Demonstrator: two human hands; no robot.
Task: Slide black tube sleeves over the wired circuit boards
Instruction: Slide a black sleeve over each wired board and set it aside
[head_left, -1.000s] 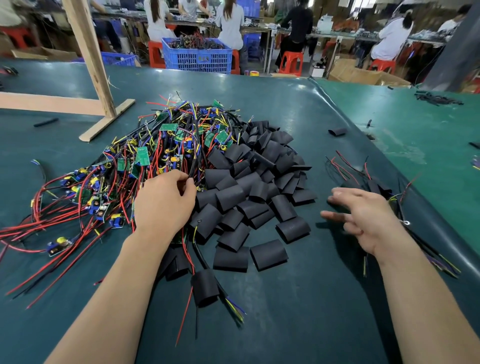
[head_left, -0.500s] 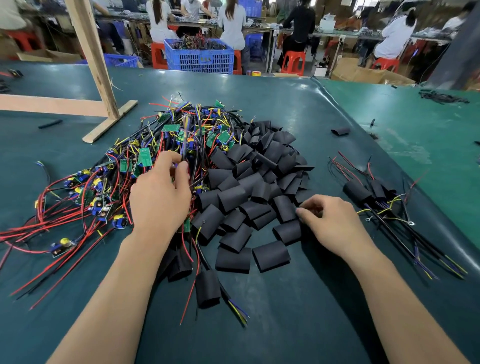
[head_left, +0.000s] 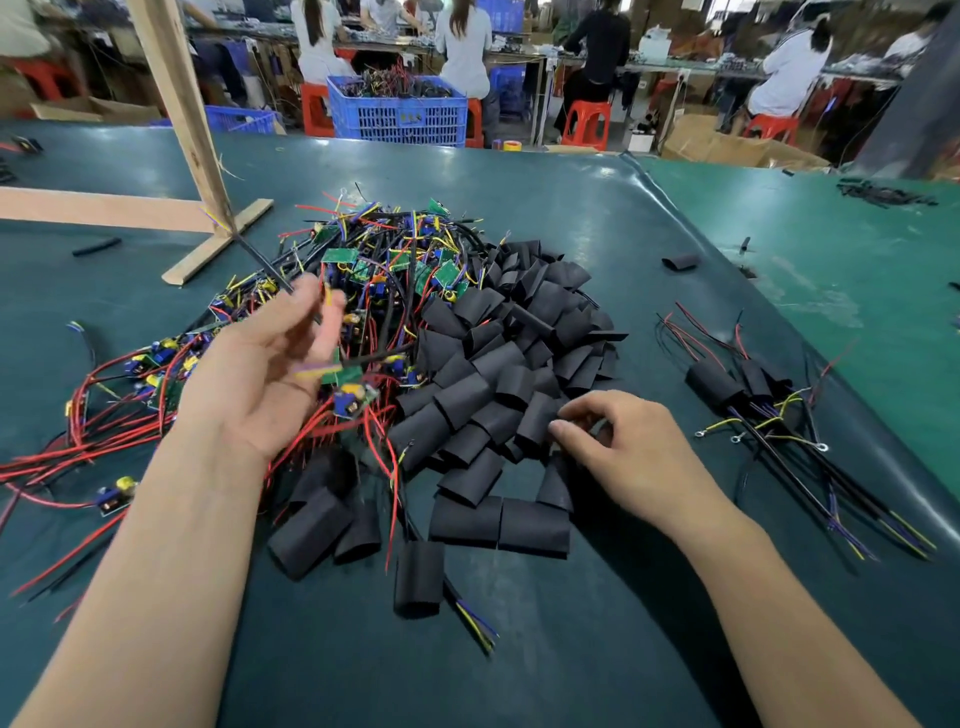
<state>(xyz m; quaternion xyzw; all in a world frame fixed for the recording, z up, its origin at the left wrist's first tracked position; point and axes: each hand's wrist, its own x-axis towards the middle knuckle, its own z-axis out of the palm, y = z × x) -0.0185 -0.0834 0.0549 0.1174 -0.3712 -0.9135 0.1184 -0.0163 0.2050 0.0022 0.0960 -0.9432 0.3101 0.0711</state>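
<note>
Your left hand (head_left: 270, 374) is raised above the left part of the pile, palm turned partly up, fingers curled round a wired circuit board (head_left: 349, 391). The board hangs at the lower edge of the palm: a small green board carrying a blue part and a yellow part, with red wires trailing down and toward you. A black cable (head_left: 262, 260) runs from the fingers up and away to the left, ending in yellow and blue leads near the wooden post (head_left: 176, 98). The cable's long axis is diagonal, from near right to far left. The fingertips are blurred, so the exact pinch cannot be read.

Your right hand (head_left: 631, 452) rests palm down at the near right edge of the sleeve pile (head_left: 509, 364). Thumb and forefinger pinch one black sleeve (head_left: 537, 423), a short flattened tube with a matt surface. Its long axis runs roughly away from you, tilted slightly left.

The sleeves lie heaped at the middle of the tabletop (head_left: 597, 649), pointing in many directions, touching the tangle of unsleeved boards (head_left: 374, 260) to their left. That tangle is green boards with red, yellow, blue and black wires. One sleeved board (head_left: 418, 577) lies nearest you, its sleeve upright in the view, wires exiting toward the near right.

Finished sleeved boards (head_left: 727, 384) lie at the right, well apart from the pile, cables pointing toward the near right. A lone sleeve (head_left: 679, 261) lies beyond them.
</note>
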